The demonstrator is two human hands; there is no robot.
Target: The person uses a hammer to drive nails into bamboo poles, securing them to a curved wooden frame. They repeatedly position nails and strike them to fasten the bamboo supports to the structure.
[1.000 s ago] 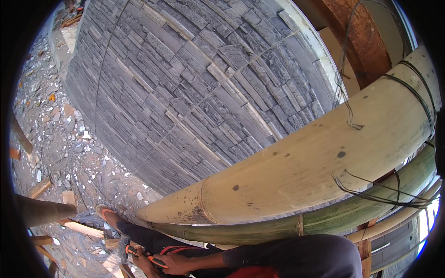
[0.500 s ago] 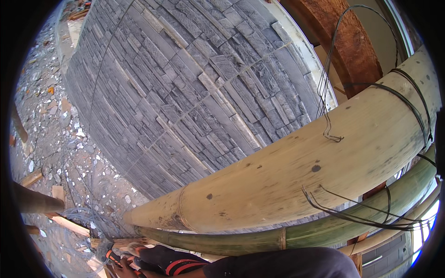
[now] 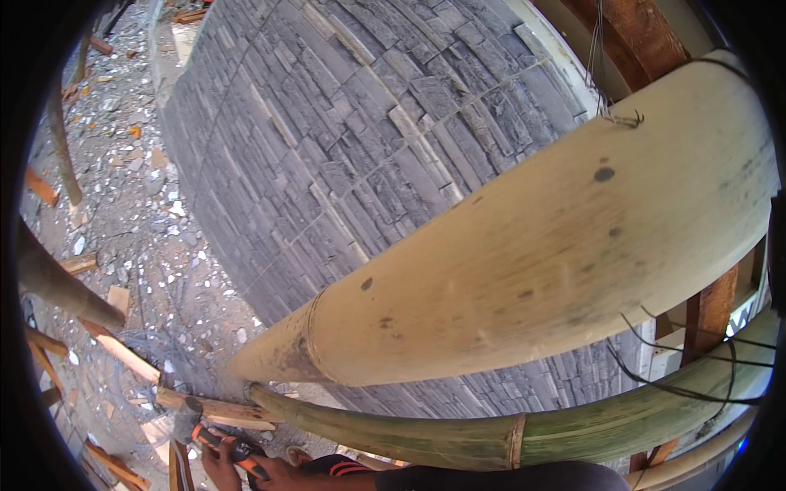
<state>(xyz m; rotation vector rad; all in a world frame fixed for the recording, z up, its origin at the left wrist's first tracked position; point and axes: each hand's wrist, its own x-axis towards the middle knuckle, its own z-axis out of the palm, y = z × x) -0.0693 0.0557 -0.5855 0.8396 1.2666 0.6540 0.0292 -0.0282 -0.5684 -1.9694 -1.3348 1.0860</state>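
**Hands low on the orange-handled cutters, bamboo overhead**

Hands are at the bottom edge of view. One hand [image 3: 274, 473] is wrapped round the orange-handled pliers or cutters [image 3: 223, 446]; fingers curled on the grips. Can't tell whether it's my left or right, and can't make out the other hand at all. Tool jaws point away from me, toward the splintered wood offcuts [image 3: 221, 409] on the ground; open or shut, can't tell.

Risks as I judge them:
- Loose tie wire [image 3: 688, 360] hangs off the poles to the right of my hand, cut ends free. Could snag a sleeve or whip toward my face if I pull on it.
- Green bamboo pole [image 3: 458, 434] runs just above my hand, thick pale bamboo pole [image 3: 524, 262] above that. Coming up fast means a knock on the head.
- Footing is bad: rubble [image 3: 131, 213] and timber scraps to the left and beyond the tool. A slip with cutters in hand is the likely failure.

Surface: bare ground, grey, littered with stone chips and offcuts.

Beyond: dark stacked-stone wall [image 3: 352, 139] rises past the poles, with rusty-brown timber framing [image 3: 639, 33] at the far top right.
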